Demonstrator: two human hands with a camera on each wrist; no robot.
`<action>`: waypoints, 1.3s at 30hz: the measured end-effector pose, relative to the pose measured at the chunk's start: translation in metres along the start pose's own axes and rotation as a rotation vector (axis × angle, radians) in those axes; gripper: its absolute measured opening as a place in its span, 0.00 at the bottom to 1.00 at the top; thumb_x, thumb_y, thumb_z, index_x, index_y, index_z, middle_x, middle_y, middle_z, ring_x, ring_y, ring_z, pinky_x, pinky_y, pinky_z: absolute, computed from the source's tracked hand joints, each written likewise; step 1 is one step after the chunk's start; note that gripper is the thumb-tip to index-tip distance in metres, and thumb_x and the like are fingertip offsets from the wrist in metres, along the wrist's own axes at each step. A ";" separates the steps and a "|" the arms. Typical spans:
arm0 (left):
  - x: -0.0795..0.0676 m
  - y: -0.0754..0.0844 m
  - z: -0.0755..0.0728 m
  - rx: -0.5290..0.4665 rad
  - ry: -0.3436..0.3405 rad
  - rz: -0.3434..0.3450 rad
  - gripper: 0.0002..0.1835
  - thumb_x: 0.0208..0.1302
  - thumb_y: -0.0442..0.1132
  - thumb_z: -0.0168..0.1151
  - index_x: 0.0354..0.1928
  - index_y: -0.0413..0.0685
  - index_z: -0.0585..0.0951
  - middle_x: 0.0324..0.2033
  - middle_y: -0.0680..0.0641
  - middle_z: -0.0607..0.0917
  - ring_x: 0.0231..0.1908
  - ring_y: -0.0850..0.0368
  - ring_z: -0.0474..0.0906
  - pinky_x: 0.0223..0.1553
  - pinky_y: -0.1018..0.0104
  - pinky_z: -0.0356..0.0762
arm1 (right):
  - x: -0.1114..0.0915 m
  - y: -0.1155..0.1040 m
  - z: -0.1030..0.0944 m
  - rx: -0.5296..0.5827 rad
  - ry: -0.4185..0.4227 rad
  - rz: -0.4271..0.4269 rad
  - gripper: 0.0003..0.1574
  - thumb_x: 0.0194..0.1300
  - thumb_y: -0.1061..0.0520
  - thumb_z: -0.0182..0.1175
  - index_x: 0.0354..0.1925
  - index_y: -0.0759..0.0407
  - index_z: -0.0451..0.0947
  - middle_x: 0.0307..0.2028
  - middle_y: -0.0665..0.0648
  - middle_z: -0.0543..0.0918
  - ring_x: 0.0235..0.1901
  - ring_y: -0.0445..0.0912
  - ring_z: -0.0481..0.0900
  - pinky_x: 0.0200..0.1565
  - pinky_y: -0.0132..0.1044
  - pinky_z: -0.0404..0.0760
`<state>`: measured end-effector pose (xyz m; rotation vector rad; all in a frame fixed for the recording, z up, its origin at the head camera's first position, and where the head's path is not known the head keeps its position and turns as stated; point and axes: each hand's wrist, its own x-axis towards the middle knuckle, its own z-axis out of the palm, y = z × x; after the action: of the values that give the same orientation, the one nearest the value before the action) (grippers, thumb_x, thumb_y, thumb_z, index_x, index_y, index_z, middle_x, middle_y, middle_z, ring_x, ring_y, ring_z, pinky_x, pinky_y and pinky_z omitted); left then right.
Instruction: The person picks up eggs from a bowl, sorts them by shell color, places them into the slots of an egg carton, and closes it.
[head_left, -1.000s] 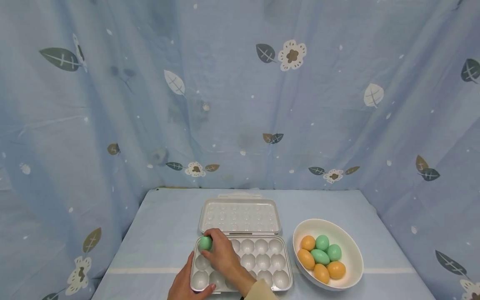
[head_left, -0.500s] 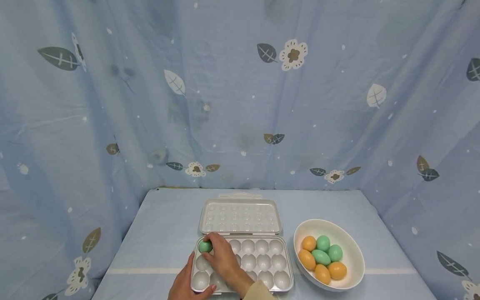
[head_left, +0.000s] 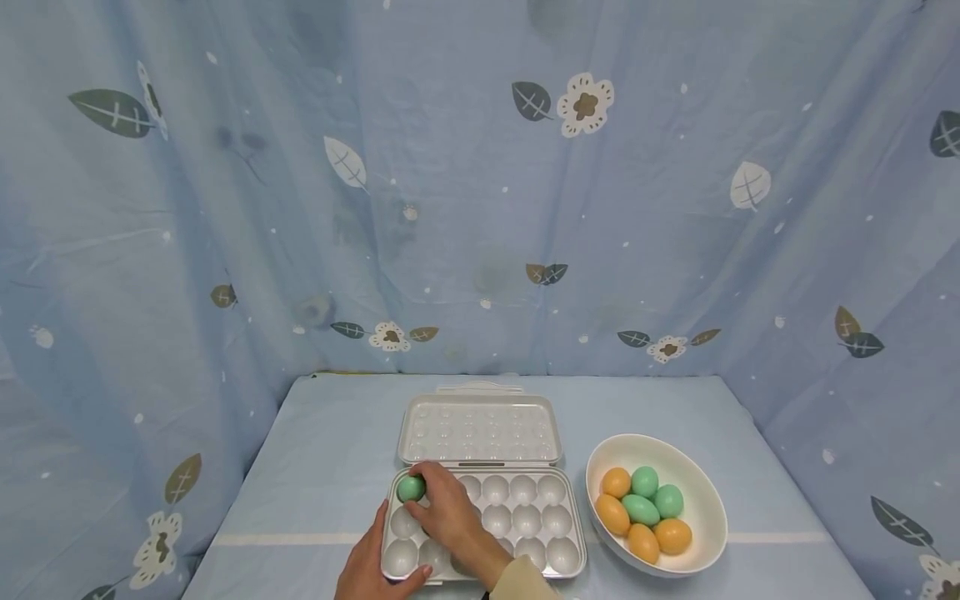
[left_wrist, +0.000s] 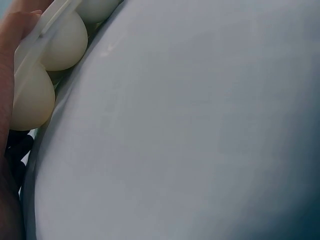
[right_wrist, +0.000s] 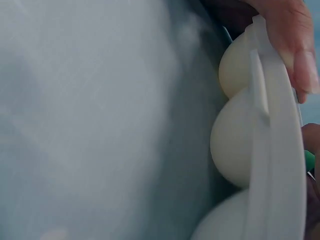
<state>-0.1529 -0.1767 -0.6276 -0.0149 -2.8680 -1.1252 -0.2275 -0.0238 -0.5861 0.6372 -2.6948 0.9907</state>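
My right hand (head_left: pixel 453 512) pinches a green egg (head_left: pixel 410 490) at the back-left cup of a white plastic egg box (head_left: pixel 527 521). That egg sits low, within the cup. At the box's front-left corner my left hand (head_left: pixel 372 567) holds on, fingers along the left side and thumb over the front edge. In the left wrist view the rounded undersides of the box (left_wrist: pixel 65 42) show beside the hand. The right wrist view has the box rim (right_wrist: pixel 282 150), a thumb (right_wrist: pixel 295 45) over it and a sliver of the green egg (right_wrist: pixel 310 161). My right forearm hides some front cups.
Behind the cups lies the box's clear lid (head_left: pixel 480 427), folded back on the table. To the right stands a white bowl (head_left: pixel 705 525) with several orange eggs (head_left: pixel 612 515) and green eggs (head_left: pixel 669 502). A patterned curtain (head_left: pixel 480 208) encloses the table's back and sides.
The right hand has lowered the green egg slightly into the back-left cup and still pinches it. My left hand stays at the corner of the box.
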 end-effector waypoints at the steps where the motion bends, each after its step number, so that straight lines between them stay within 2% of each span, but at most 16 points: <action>1: 0.000 0.000 0.000 0.004 0.009 0.006 0.68 0.42 0.70 0.80 0.78 0.41 0.57 0.54 0.44 0.84 0.46 0.56 0.81 0.41 0.61 0.81 | 0.000 0.001 -0.002 -0.001 -0.008 0.004 0.30 0.59 0.54 0.77 0.57 0.51 0.78 0.54 0.50 0.84 0.55 0.43 0.83 0.59 0.37 0.81; 7: -0.002 -0.001 0.002 0.035 0.045 0.030 0.68 0.42 0.71 0.79 0.77 0.40 0.58 0.54 0.43 0.84 0.47 0.53 0.82 0.43 0.56 0.83 | 0.000 0.007 -0.015 0.004 -0.021 0.028 0.34 0.61 0.49 0.76 0.63 0.52 0.77 0.55 0.51 0.85 0.56 0.45 0.83 0.60 0.40 0.81; 14: -0.005 0.002 0.002 0.018 -0.009 -0.021 0.69 0.43 0.74 0.77 0.78 0.41 0.56 0.55 0.44 0.83 0.47 0.54 0.82 0.43 0.57 0.84 | 0.000 0.015 -0.031 0.002 0.008 0.020 0.37 0.60 0.46 0.76 0.64 0.53 0.77 0.57 0.52 0.85 0.57 0.47 0.83 0.60 0.41 0.82; 20: -0.005 0.003 0.001 0.025 -0.027 -0.043 0.70 0.43 0.75 0.76 0.79 0.42 0.55 0.58 0.42 0.82 0.52 0.49 0.82 0.50 0.49 0.84 | 0.003 0.022 -0.048 0.009 0.039 0.024 0.39 0.60 0.44 0.76 0.65 0.54 0.77 0.59 0.53 0.84 0.59 0.48 0.82 0.61 0.44 0.81; 25: -0.006 0.003 -0.002 0.028 -0.044 -0.059 0.71 0.43 0.76 0.75 0.80 0.42 0.53 0.62 0.40 0.80 0.57 0.43 0.80 0.56 0.41 0.81 | 0.005 0.025 -0.063 0.002 0.076 -0.032 0.39 0.60 0.45 0.77 0.65 0.53 0.76 0.59 0.53 0.84 0.59 0.48 0.82 0.61 0.44 0.81; 29: -0.006 0.002 -0.004 0.018 -0.047 -0.062 0.71 0.43 0.76 0.75 0.80 0.43 0.53 0.62 0.40 0.80 0.58 0.43 0.80 0.57 0.40 0.80 | 0.006 0.026 -0.074 0.001 0.092 -0.069 0.39 0.60 0.46 0.77 0.65 0.54 0.76 0.60 0.54 0.83 0.60 0.49 0.82 0.61 0.44 0.81; 35: -0.005 0.000 -0.002 0.013 -0.010 -0.016 0.70 0.44 0.75 0.75 0.81 0.45 0.53 0.62 0.41 0.80 0.58 0.43 0.80 0.57 0.41 0.80 | 0.007 0.032 -0.088 0.035 0.106 -0.067 0.38 0.62 0.50 0.76 0.66 0.55 0.75 0.61 0.54 0.82 0.61 0.49 0.81 0.62 0.45 0.81; 39: -0.005 -0.001 0.000 0.004 0.018 0.017 0.69 0.45 0.73 0.76 0.80 0.45 0.53 0.62 0.41 0.81 0.58 0.43 0.80 0.56 0.42 0.80 | 0.004 0.039 -0.099 0.054 0.141 -0.077 0.39 0.60 0.52 0.77 0.66 0.56 0.75 0.61 0.55 0.83 0.60 0.50 0.82 0.60 0.46 0.82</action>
<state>-0.1479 -0.1776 -0.6282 -0.0295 -2.8493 -1.1102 -0.2455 0.0659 -0.5317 0.6501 -2.5103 1.0505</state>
